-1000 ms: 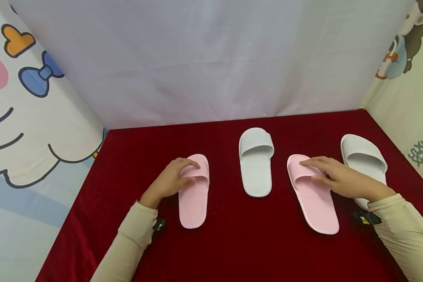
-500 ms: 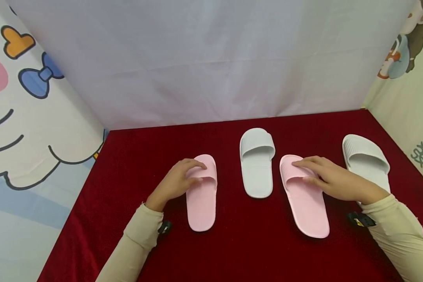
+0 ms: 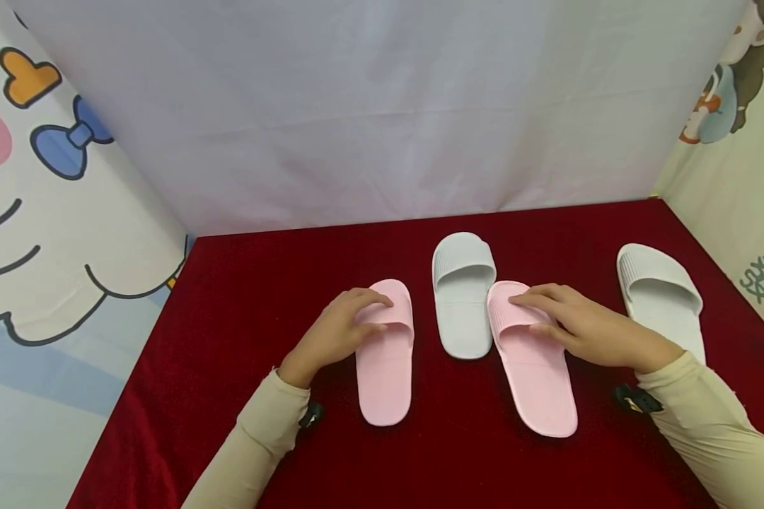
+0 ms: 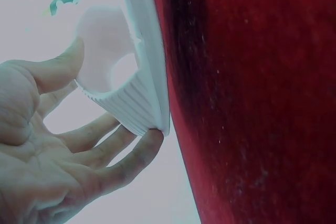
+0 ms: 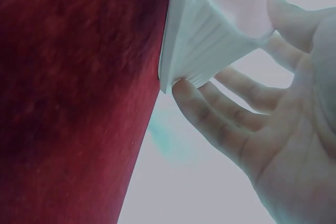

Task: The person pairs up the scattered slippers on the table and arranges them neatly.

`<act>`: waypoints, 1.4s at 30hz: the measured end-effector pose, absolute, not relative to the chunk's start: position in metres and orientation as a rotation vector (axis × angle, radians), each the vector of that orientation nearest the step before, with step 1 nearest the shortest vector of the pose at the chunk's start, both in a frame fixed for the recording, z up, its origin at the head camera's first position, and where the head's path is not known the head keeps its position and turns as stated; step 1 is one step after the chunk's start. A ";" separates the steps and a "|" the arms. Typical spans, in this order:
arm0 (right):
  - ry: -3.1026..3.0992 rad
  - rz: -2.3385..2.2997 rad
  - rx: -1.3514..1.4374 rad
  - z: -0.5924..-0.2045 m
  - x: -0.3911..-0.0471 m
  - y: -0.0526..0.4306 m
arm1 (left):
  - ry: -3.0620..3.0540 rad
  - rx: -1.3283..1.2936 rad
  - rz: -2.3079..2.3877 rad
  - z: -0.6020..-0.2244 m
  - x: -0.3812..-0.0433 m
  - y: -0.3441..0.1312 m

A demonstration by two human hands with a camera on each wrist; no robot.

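My left hand (image 3: 337, 329) holds the left pink slipper (image 3: 385, 382) by its strap, with the thumb at the strap's rear edge and the fingers over its top. In the left wrist view, the ribbed strap (image 4: 126, 100) sits between that thumb and the fingers. My right hand (image 3: 579, 329) grips the other pink slipper (image 3: 541, 389) the same way; its toe leans left, right beside a white slipper (image 3: 463, 318). The right wrist view shows the right fingertips (image 5: 186, 90) low against the ribbed side of that strap (image 5: 210, 40). Both pink soles lie along the red cloth.
A second white slipper (image 3: 658, 283) lies on the right, partly behind my right forearm. Dark red cloth (image 3: 261, 283) covers the table. White fabric (image 3: 382, 113) hangs behind it, with printed cloth panels at both sides.
Both pink slippers have slid toward each other: the left one moved right with my left hand, the right one moved left with my right hand. The white slippers stay in place.
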State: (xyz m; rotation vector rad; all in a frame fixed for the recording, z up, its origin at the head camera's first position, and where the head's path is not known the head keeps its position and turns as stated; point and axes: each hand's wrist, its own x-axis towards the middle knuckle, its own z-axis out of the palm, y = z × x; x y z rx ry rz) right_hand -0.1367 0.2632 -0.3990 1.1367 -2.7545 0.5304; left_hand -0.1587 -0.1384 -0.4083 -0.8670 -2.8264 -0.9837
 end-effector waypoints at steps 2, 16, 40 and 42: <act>-2.747 0.530 1.147 -0.399 -0.138 0.260 | -2.831 -0.870 -0.979 -0.408 -0.158 -0.136; -2.678 0.515 1.222 -0.401 -0.142 0.241 | -2.838 -0.926 -0.909 -0.405 -0.154 -0.121; -2.696 0.495 1.261 -0.407 -0.149 0.207 | -2.833 -0.948 -0.880 -0.403 -0.147 -0.106; -2.701 0.495 1.261 -0.406 -0.149 0.205 | -2.835 -0.953 -0.877 -0.404 -0.146 -0.106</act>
